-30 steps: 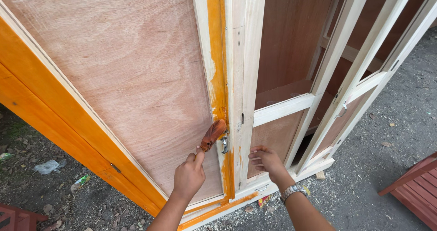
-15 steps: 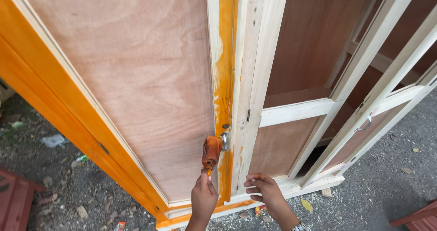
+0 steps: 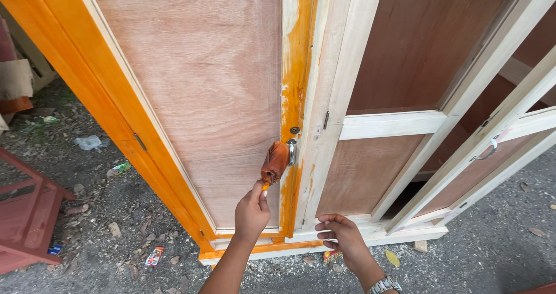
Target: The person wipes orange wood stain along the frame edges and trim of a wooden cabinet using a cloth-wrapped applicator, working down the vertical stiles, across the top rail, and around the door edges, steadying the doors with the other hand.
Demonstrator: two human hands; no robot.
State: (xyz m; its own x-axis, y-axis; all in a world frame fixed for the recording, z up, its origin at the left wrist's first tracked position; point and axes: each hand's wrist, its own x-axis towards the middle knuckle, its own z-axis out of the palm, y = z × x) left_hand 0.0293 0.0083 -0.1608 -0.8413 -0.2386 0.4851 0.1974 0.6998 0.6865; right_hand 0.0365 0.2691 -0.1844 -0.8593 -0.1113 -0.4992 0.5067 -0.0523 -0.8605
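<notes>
My left hand (image 3: 252,213) grips the handle of a small paint roller (image 3: 275,162) whose orange-brown sleeve rests against the door stile (image 3: 298,68), just beside a metal door handle (image 3: 292,150). The stile is streaked with wet orange paint. My right hand (image 3: 341,236), with a watch on the wrist, presses its fingers on the bare wooden bottom rail (image 3: 370,231) of the cabinet. The plywood door panel (image 3: 202,85) to the left is unpainted, and its left frame (image 3: 87,80) is orange.
An open unpainted door (image 3: 504,132) swings out at the right. A red wooden piece (image 3: 29,213) stands at the lower left. Litter and leaves lie on the dirt ground (image 3: 116,213) and grey pavement (image 3: 504,253).
The roller has moved up the stile to the metal handle. My view has come closer and shifted left. My right hand stays on the bottom rail.
</notes>
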